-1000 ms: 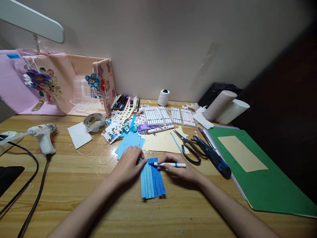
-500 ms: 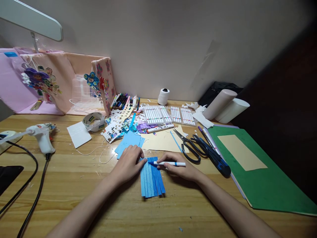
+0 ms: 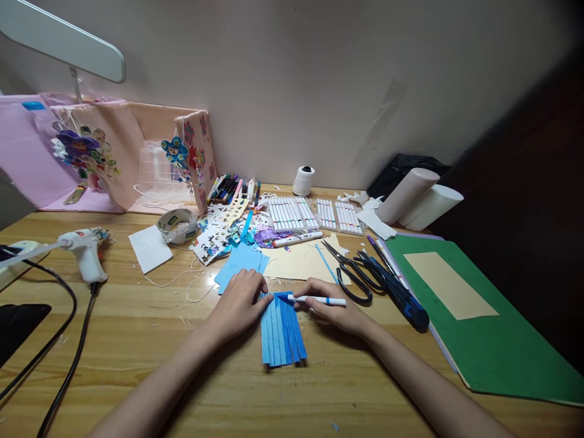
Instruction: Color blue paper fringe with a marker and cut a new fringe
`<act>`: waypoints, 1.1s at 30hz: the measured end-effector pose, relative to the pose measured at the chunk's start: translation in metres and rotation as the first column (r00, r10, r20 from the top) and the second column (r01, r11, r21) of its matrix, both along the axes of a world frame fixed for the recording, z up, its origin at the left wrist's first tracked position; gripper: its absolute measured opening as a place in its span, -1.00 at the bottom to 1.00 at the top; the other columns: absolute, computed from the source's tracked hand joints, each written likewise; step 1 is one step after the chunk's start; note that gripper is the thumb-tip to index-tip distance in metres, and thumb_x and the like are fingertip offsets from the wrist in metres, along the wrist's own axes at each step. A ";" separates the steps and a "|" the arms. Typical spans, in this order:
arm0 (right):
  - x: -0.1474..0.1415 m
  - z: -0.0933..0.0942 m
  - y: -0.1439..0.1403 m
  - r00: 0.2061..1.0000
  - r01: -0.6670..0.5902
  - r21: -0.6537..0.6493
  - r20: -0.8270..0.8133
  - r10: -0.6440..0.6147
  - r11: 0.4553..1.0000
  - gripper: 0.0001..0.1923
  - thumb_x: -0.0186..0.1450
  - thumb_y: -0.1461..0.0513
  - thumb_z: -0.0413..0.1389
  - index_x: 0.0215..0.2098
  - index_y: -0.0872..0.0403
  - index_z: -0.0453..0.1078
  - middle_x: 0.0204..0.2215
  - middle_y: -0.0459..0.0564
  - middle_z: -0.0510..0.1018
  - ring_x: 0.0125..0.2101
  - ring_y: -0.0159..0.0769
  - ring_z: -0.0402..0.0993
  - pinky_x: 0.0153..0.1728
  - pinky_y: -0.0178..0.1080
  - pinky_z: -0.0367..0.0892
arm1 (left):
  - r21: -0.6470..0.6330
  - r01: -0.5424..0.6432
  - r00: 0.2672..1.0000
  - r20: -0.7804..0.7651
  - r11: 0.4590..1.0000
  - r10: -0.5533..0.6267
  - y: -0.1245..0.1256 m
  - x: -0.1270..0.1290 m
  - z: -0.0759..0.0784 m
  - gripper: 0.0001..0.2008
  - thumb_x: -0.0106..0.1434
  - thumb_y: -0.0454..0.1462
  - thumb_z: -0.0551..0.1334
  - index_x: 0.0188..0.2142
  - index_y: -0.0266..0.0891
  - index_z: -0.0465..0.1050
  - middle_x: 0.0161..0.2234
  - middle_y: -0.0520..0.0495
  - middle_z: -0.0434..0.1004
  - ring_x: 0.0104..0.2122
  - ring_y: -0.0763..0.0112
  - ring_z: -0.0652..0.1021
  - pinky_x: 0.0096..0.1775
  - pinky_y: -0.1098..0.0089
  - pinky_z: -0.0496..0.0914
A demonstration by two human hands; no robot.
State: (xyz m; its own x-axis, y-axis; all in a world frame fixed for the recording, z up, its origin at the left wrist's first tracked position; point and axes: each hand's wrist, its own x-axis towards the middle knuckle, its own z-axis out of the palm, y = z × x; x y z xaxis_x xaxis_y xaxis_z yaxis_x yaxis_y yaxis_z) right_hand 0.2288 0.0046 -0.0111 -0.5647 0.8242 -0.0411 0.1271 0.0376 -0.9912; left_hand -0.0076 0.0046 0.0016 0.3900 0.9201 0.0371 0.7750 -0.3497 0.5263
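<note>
A strip-cut piece of blue paper (image 3: 277,337) lies on the wooden desk in front of me, its strips fanning toward me. The left strips are light blue and the right ones darker blue. My left hand (image 3: 239,301) grips its upper left corner, the thumb pressed on top and the other fingers curled. My right hand (image 3: 335,311) is closed around a white marker (image 3: 322,300) with a blue band. Its blue tip points left and touches the paper near the top edge. A plain light-blue sheet (image 3: 241,263) lies just beyond my left hand.
Black-handled scissors (image 3: 353,277) and a dark blue-black tool (image 3: 406,301) lie right of my right hand, beside a green board (image 3: 460,340). Paper scraps (image 3: 223,228) and marker cases (image 3: 292,214) sit behind. At left are a tape roll (image 3: 176,225) and a corded glue gun (image 3: 89,252).
The marker tip has shifted slightly right along the top of the strips, and the darker blue there has spread a little. My left hand stays on the paper. The whole view has shifted slightly.
</note>
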 end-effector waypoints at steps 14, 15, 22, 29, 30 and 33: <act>0.001 -0.002 0.003 0.997 0.036 -0.036 -0.067 -0.039 0.999 -0.77 0.29 0.12 0.08 -0.21 0.12 0.37 -0.30 0.06 0.56 -0.28 -0.25 0.52 -0.23 -0.18 0.39 | -0.016 -0.005 0.993 0.114 1.000 0.006 0.002 -0.002 -0.004 -0.88 0.26 -0.21 0.11 -0.37 -0.20 0.30 -0.36 -0.05 0.39 -0.32 0.27 0.38 -0.28 0.28 0.23; 0.001 -0.002 0.003 0.997 0.034 -0.041 -0.073 -0.037 0.999 -0.77 0.29 0.12 0.08 -0.20 0.12 0.37 -0.28 0.06 0.55 -0.27 -0.24 0.52 -0.22 -0.18 0.39 | -0.013 -0.010 0.993 0.120 1.000 0.012 0.002 -0.001 -0.004 -0.87 0.26 -0.21 0.11 -0.37 -0.20 0.30 -0.36 -0.05 0.40 -0.31 0.26 0.38 -0.28 0.28 0.24; 0.001 0.001 0.002 1.000 0.010 -0.014 -0.027 -0.010 1.000 -0.75 0.29 0.11 0.08 -0.20 0.13 0.39 -0.26 0.06 0.53 -0.24 -0.22 0.51 -0.20 -0.20 0.37 | 0.029 -0.024 0.993 0.116 0.999 0.021 0.003 0.001 -0.007 -0.87 0.27 -0.20 0.11 -0.37 -0.20 0.28 -0.35 -0.05 0.40 -0.29 0.25 0.36 -0.27 0.28 0.23; 0.002 -0.001 0.002 1.000 0.020 0.009 0.000 -0.020 1.000 -0.74 0.29 0.10 0.07 -0.19 0.13 0.40 -0.27 0.07 0.53 -0.25 -0.23 0.50 -0.21 -0.19 0.37 | 0.024 -0.017 0.996 0.091 1.000 0.015 0.004 0.002 -0.007 -0.88 0.27 -0.21 0.11 -0.36 -0.20 0.28 -0.33 -0.06 0.41 -0.27 0.24 0.37 -0.25 0.26 0.24; 0.003 -0.002 0.002 1.000 0.014 0.008 0.001 -0.014 1.000 -0.74 0.29 0.11 0.07 -0.20 0.13 0.40 -0.28 0.07 0.53 -0.25 -0.23 0.50 -0.21 -0.19 0.36 | 0.021 -0.018 0.996 0.089 1.000 0.017 0.004 0.002 -0.006 -0.88 0.27 -0.20 0.11 -0.36 -0.20 0.28 -0.33 -0.06 0.41 -0.27 0.23 0.37 -0.25 0.26 0.24; 0.003 -0.004 0.003 1.000 -0.022 -0.002 0.007 0.022 1.000 -0.75 0.28 0.11 0.08 -0.21 0.14 0.39 -0.33 0.05 0.55 -0.30 -0.23 0.50 -0.24 -0.19 0.37 | 0.017 -0.018 0.996 0.087 1.000 0.017 0.004 0.002 -0.006 -0.87 0.27 -0.20 0.10 -0.36 -0.19 0.28 -0.33 -0.06 0.41 -0.27 0.23 0.37 -0.25 0.25 0.24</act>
State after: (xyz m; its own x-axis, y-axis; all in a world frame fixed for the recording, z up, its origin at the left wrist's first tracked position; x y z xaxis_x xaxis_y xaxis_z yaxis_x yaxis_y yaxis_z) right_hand 0.2322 0.0076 -0.0147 -0.5827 0.8114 -0.0462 0.1327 0.0389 -0.9904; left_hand -0.0056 0.0083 -0.0042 0.3685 0.9256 0.0867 0.7324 -0.3465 0.5861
